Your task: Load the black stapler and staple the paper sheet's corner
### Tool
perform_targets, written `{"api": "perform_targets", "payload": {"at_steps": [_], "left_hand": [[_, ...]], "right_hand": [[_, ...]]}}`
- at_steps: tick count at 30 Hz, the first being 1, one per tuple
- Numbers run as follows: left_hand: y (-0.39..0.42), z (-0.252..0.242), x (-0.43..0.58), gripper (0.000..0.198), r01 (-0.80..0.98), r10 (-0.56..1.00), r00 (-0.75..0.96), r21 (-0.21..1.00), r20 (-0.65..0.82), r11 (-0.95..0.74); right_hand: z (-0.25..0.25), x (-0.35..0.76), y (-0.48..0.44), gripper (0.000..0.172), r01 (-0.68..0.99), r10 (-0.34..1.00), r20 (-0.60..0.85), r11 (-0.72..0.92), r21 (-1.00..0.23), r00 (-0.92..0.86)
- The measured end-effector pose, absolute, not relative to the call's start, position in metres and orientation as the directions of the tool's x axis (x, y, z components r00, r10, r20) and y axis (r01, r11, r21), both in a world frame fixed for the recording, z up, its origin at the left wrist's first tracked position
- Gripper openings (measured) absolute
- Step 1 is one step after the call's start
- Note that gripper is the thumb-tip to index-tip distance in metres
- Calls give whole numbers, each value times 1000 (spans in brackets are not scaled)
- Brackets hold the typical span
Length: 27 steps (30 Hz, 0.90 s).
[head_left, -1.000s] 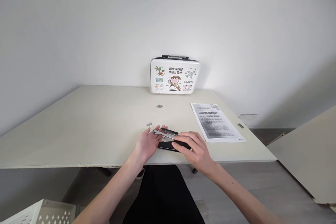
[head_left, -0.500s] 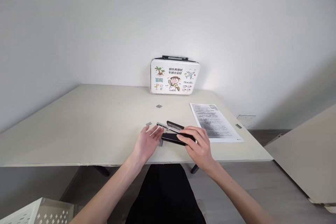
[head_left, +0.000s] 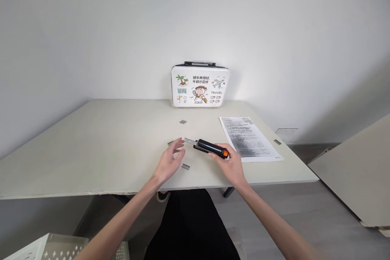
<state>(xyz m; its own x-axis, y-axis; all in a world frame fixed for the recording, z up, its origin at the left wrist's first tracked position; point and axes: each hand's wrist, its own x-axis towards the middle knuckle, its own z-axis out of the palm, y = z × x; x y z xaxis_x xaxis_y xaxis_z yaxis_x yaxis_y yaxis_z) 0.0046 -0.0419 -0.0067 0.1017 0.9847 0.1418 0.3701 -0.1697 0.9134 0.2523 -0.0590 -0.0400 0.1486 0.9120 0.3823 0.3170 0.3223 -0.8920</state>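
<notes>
My right hand (head_left: 232, 164) grips the rear end of a black stapler (head_left: 209, 146) with an orange end, lifted a little off the white table (head_left: 91, 146). A metal staple rail sticks out of the stapler's front toward the left. My left hand (head_left: 169, 162) hovers just left of that rail, fingers loosely apart and holding nothing. A strip of staples (head_left: 185, 166) lies on the table right beside my left hand. Another strip (head_left: 170, 143) lies just beyond my left fingertips, and a third (head_left: 183, 122) lies farther back.
A white illustrated carry case (head_left: 199, 86) stands against the wall at the table's back. A printed sheet of paper (head_left: 248, 138) lies at the right, with a small staple strip (head_left: 277, 141) beside it near the edge. A white perforated bin (head_left: 45, 248) sits bottom left.
My right hand has raised the stapler off the table and turned it, showing its orange end. My left hand has come off the stapler, uncovering a staple strip beneath.
</notes>
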Motion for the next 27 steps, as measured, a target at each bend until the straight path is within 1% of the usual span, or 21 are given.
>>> {"api": "perform_targets", "payload": {"at_steps": [3,6,9,11,13,14,17,21,24,27], "left_hand": [[-42,-15,9,55,358,977,172,917,123,-178],[-45,-23,16,55,376,946,247,879,211,-294],[-43,-29,16,58,489,896,332,758,296,-431],[-37,-32,8,59,581,876,363,658,318,-480],[-29,-36,-4,56,655,877,340,583,341,-480],[-25,-38,-11,54,684,884,305,564,354,-462],[-18,-41,-26,42,722,894,217,551,393,-418],[-21,-41,-37,25,721,848,212,508,486,-471],[-22,-43,-45,23,760,845,140,492,516,-426],[-14,-47,-58,27,794,876,84,499,475,-347]], "right_hand": [[-42,248,-54,36,267,931,327,278,-923,161],[-40,242,-48,38,242,941,306,266,-933,148],[-37,235,-42,38,235,946,300,267,-935,120],[-38,232,-37,38,245,948,305,275,-930,94],[-41,230,-28,39,255,949,305,277,-926,77],[-44,230,-22,40,260,951,302,274,-926,74],[-54,228,0,42,285,953,292,257,-923,85],[-63,218,38,42,321,955,286,247,-914,80],[-62,200,65,42,305,958,284,258,-917,41],[-58,183,82,41,278,957,287,284,-918,-31]]}}
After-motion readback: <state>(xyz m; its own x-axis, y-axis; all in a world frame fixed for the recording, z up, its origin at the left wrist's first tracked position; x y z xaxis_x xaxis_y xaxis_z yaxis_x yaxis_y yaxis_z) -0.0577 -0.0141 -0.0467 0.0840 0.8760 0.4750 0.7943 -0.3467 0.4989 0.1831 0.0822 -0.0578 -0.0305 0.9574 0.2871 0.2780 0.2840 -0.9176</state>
